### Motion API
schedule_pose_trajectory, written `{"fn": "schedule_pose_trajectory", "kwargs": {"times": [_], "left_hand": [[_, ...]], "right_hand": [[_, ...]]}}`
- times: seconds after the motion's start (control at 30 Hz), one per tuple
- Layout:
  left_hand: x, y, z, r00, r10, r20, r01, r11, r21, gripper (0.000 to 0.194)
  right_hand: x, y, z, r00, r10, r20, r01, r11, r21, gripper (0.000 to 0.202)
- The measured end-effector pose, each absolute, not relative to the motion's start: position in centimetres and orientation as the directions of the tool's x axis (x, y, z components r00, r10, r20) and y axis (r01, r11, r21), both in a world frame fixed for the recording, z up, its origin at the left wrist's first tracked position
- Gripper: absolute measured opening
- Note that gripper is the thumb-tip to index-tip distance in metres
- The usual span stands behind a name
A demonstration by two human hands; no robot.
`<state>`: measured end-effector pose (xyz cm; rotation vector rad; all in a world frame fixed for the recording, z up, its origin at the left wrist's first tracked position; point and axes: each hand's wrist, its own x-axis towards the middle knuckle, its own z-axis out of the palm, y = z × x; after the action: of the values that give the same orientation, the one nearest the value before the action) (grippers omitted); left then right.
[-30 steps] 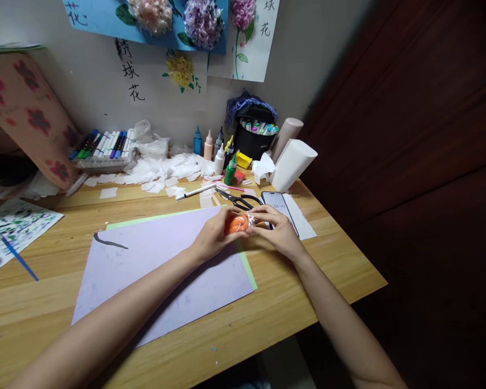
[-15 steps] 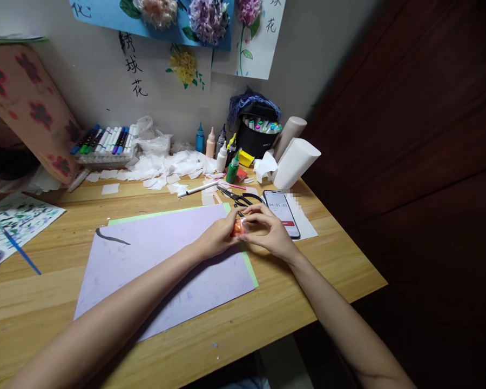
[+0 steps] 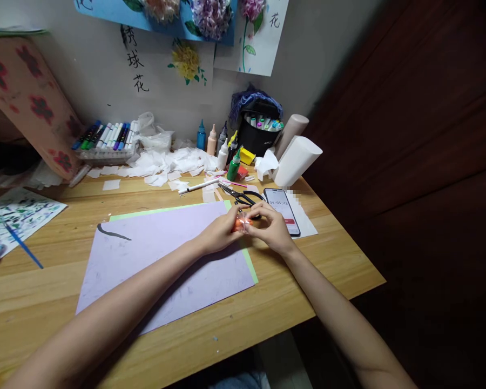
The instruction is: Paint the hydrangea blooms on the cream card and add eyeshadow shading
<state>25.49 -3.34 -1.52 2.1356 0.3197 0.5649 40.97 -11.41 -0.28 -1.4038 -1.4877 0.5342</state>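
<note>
Between my two hands is a small orange item in clear wrapping [image 3: 241, 222], above the right edge of a lilac sheet. My left hand [image 3: 220, 231] holds its left side with fingers wrapped round it. The thumb and fingers of my right hand [image 3: 271, 226] pinch the wrapping from the right. Under the lilac sheet [image 3: 170, 270], which bears one dark curved stroke, a green sheet [image 3: 249, 263] shows along the top and right. Black-handled scissors [image 3: 243, 196] lie just behind my hands. A phone [image 3: 282, 208] with a running timer rests on white paper to their right.
Paint bottles [image 3: 234, 166], white paper scraps [image 3: 166, 165] and a marker tray [image 3: 107, 154] line the back. A black marker case [image 3: 257, 135] and white rolls [image 3: 297, 162] stand at back right. A blue brush [image 3: 24, 246] lies left.
My right fingers have closed in on the clear wrapping, and more of the orange item shows between my hands. The view has shifted slightly.
</note>
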Motion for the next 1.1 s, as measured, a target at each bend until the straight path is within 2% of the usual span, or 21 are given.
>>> {"fn": "schedule_pose_trajectory", "kwargs": {"times": [0.1,0.23,0.37,0.53,0.7,0.8,0.93,1.1], "left_hand": [[25.4,-3.3,-1.6,0.849,0.445,0.284,0.026,-0.573,0.819,0.048],[25.4,-3.2,-2.0,0.87,0.412,0.27,0.021,-0.578,0.815,0.053],[25.5,-3.2,-2.2,0.901,0.363,0.238,0.034,-0.605,0.795,0.058],[25.6,-3.3,-2.0,0.89,0.378,0.253,0.039,-0.617,0.786,0.051],[25.7,-3.3,-2.1,0.847,0.443,0.292,0.054,-0.619,0.783,0.051],[25.7,-3.1,-2.3,0.837,0.462,0.293,0.068,-0.62,0.782,0.054],[25.7,-3.0,-2.5,0.85,0.445,0.281,0.077,-0.634,0.769,0.057],[25.7,-3.0,-2.6,0.871,0.428,0.239,0.133,-0.675,0.726,0.06]], "right_hand": [[41.5,-11.5,-0.2,0.138,0.927,0.349,0.491,0.242,-0.837,0.014],[41.8,-11.8,0.1,0.026,0.961,0.277,0.505,0.227,-0.833,0.024],[41.4,-11.9,0.3,-0.023,0.966,0.256,0.54,0.227,-0.811,0.015],[41.1,-11.9,0.7,0.013,0.942,0.336,0.587,0.265,-0.765,0.008],[41.8,-11.9,1.0,0.147,0.947,0.285,0.472,0.186,-0.862,0.006],[42.5,-12.0,0.9,0.137,0.956,0.261,0.426,0.181,-0.886,0.012],[42.8,-12.2,0.9,0.037,0.97,0.24,0.567,0.178,-0.804,0.023],[42.0,-12.3,1.0,0.001,0.969,0.245,0.672,0.181,-0.718,0.014]]}}
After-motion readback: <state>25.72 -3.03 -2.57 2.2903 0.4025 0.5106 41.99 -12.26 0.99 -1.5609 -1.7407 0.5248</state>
